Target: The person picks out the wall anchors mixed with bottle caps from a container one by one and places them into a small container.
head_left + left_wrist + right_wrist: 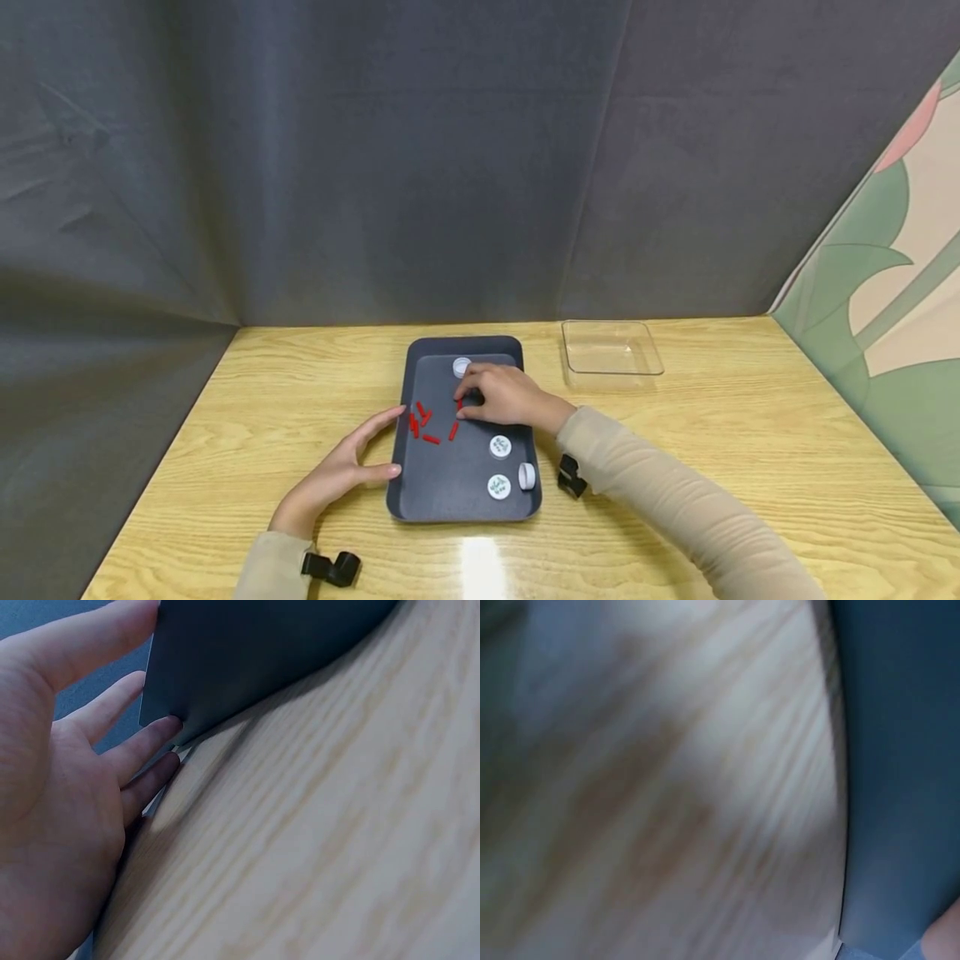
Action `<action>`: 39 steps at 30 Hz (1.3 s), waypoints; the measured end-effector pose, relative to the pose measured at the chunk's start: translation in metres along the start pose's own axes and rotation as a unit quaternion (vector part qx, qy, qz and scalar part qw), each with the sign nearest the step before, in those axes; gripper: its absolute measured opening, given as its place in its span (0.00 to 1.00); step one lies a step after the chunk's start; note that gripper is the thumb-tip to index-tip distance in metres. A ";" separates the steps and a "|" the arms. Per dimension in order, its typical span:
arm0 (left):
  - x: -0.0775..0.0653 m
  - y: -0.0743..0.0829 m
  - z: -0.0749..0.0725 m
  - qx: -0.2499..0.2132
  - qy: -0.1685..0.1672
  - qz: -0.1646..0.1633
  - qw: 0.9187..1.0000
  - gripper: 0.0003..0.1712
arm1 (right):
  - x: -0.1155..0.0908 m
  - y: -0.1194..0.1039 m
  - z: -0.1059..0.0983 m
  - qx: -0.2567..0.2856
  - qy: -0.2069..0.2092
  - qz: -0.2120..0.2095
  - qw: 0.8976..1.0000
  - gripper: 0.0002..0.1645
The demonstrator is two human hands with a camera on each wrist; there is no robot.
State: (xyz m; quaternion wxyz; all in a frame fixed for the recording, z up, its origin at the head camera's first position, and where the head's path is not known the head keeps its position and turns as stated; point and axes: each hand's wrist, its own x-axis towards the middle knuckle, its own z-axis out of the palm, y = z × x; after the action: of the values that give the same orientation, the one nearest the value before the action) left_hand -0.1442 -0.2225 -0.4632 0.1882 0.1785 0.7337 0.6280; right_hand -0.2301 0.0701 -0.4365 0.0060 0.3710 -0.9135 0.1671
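Observation:
A dark grey tray (450, 492) lies on the table. My left hand (341, 471) rests at its left side, fingers and thumb spread and touching the rim; in the left wrist view the fingers reach the tray's outer wall (247, 652). Above the tray's middle, my right hand (506, 396) pinches a small red stick (460, 405) between thumb and fingers. Just below it lies another red stick (453, 431). Several more red sticks (431, 439) are scattered on the tray's left half. The right wrist view catches only a sliver of the hand (941, 937).
Two white round caps with green leaf prints (500, 447) lie on the tray's right half. A white cap (527, 476) stands on its side by the right rim; another cap (461, 367) sits near the far end. Beyond, at right, stands a clear plastic box (611, 371).

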 end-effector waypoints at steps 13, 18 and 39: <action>-0.001 0.002 0.000 0.007 0.006 -0.009 1.000 0.46 | -0.001 0.004 -0.001 0.025 -0.001 -0.015 1.000 0.14; 0.000 0.001 -0.002 0.004 0.001 -0.020 1.000 0.46 | -0.002 0.005 -0.004 0.050 0.006 -0.022 0.998 0.13; -0.001 0.006 0.000 0.000 0.004 -0.014 1.000 0.47 | -0.025 0.012 -0.039 0.167 0.025 -0.023 0.985 0.16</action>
State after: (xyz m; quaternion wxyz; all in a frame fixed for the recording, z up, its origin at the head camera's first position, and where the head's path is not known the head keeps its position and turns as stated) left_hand -0.1436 -0.2223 -0.4575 0.1943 0.1659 0.7370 0.6257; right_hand -0.2243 0.1065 -0.4069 -0.0293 0.3830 -0.8637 0.3263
